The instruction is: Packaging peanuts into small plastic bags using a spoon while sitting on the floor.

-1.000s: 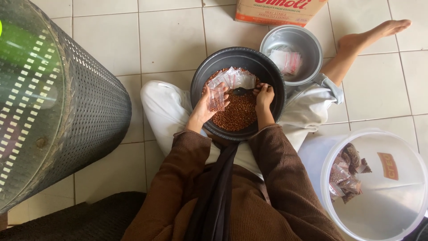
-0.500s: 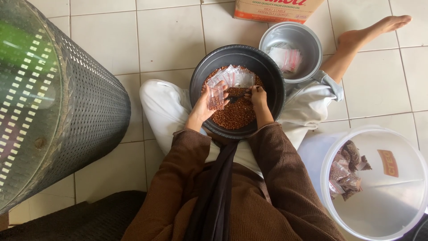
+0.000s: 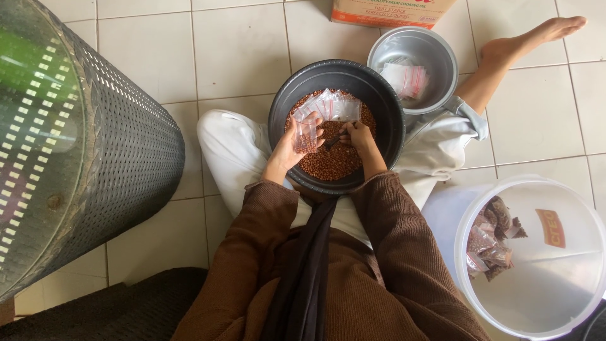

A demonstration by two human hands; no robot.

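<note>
Since a second ago the right hand (image 3: 357,136) has slid leftward across the dark basin (image 3: 385,107), bringing its small dark scoop (image 3: 333,141) close to the bag; the left hand (image 3: 291,146) has barely shifted. Going left to right: the left hand is closed around a small clear bag (image 3: 307,135), held upright with its mouth up, part-filled with brown peanuts (image 3: 331,165); just right of it lies the scoop, long axis slanting down-left toward the bag — gripped by the right hand's curled fingers; spare empty bags (image 3: 334,107) rest on the nuts just beyond both hands.
</note>
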